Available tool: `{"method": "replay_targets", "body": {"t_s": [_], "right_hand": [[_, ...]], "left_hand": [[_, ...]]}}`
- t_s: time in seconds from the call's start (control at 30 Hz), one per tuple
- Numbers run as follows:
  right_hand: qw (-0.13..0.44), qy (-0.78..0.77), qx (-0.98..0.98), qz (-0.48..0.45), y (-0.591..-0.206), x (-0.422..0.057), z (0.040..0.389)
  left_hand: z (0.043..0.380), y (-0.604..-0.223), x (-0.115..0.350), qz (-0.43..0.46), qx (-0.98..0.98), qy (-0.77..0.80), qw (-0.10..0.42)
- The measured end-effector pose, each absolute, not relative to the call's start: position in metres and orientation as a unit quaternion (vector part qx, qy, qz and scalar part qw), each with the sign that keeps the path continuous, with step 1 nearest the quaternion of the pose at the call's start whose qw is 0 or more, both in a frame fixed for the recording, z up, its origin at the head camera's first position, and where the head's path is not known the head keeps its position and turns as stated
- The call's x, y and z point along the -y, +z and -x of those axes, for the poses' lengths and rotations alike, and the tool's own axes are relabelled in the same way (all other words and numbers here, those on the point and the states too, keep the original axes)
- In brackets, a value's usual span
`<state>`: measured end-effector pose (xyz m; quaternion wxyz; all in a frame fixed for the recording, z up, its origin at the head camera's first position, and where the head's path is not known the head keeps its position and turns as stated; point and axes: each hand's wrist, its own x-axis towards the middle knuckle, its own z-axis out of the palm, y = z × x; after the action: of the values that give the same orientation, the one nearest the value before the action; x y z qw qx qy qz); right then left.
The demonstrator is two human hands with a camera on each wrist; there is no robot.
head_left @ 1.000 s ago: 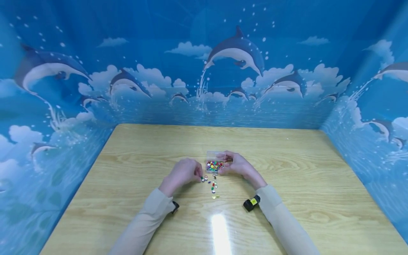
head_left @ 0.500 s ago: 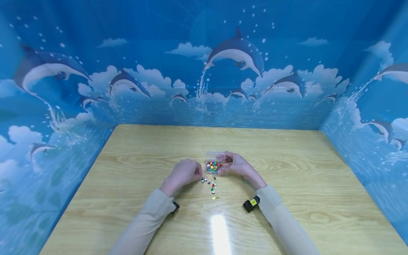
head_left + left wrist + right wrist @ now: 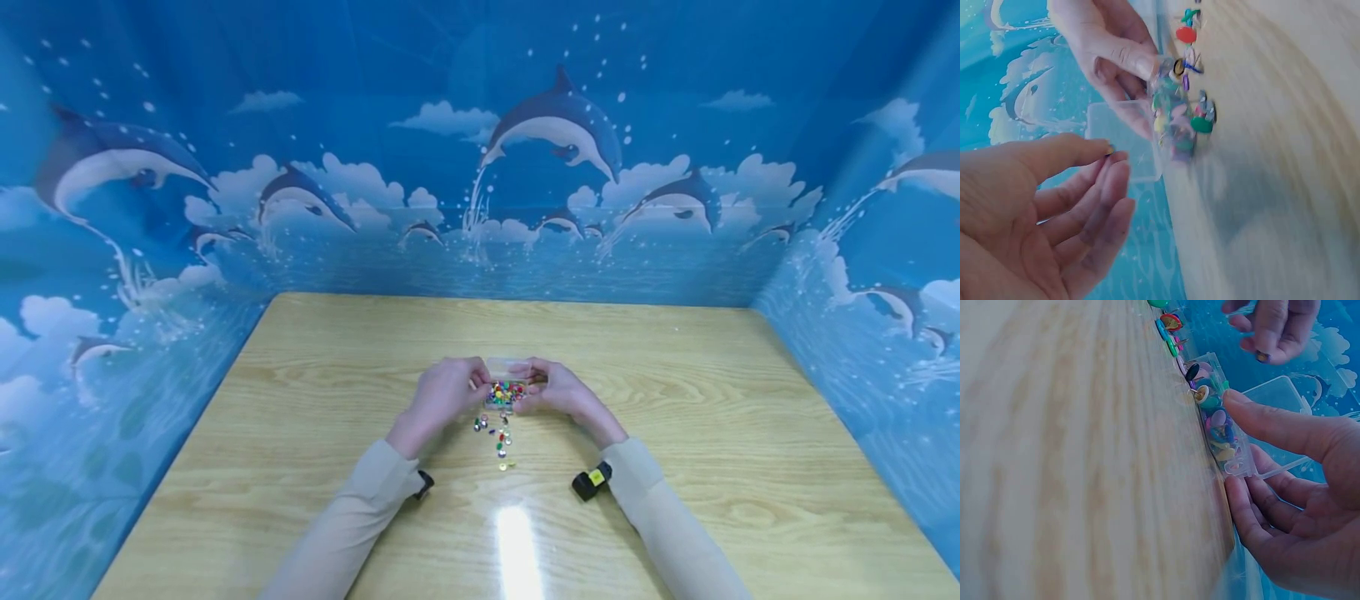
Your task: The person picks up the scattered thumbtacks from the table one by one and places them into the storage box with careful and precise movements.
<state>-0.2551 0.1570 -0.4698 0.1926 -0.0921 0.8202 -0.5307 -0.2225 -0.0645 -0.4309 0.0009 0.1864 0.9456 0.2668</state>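
A small clear plastic box [image 3: 1242, 464] full of colourful thumbtacks stands on the table, its transparent lid [image 3: 1279, 394] swung up at the back. My right hand [image 3: 558, 390] holds the box by its right end, thumb at the front and fingers behind. Between thumb and forefinger, my left hand [image 3: 447, 392] pinches one thumbtack [image 3: 1110, 150] just left of the box, raised above the table in the left wrist view. The other left fingers are loosely bent. Loose thumbtacks, among them a red one [image 3: 1186, 34] and a green one [image 3: 1201, 124], lie in front of the box.
The wood-grain table [image 3: 360, 333] reaches to a blue dolphin-print curtain [image 3: 420, 167] at the back and both sides. A bright light reflection [image 3: 519, 550] shows near the front. Each wrist wears a black camera [image 3: 592, 480].
My left hand has lifted from the loose thumbtacks and moved up and right to the box's left side, with a thumbtack in its fingertips. My right hand has kept its place on the box.
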Motion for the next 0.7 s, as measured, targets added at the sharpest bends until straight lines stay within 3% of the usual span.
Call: {"method": "replay_targets", "body": {"t_s": [0.27, 0.47, 0.7], "right_hand": [[0.195, -0.529, -0.822, 0.082, -0.47, -0.157, 0.255], [0.195, -0.537, -0.816, 0.087, -0.471, -0.157, 0.255], [0.195, -0.534, -0.817, 0.093, -0.471, -0.157, 0.255]], "left_hand": [[0.222, -0.438, 0.052, -0.172, -0.944, 0.279, -0.045], [0.219, -0.436, 0.06, -0.172, -0.948, 0.269, -0.011], [0.214, -0.437, 0.075, -0.234, -0.941, 0.238, 0.053]]}}
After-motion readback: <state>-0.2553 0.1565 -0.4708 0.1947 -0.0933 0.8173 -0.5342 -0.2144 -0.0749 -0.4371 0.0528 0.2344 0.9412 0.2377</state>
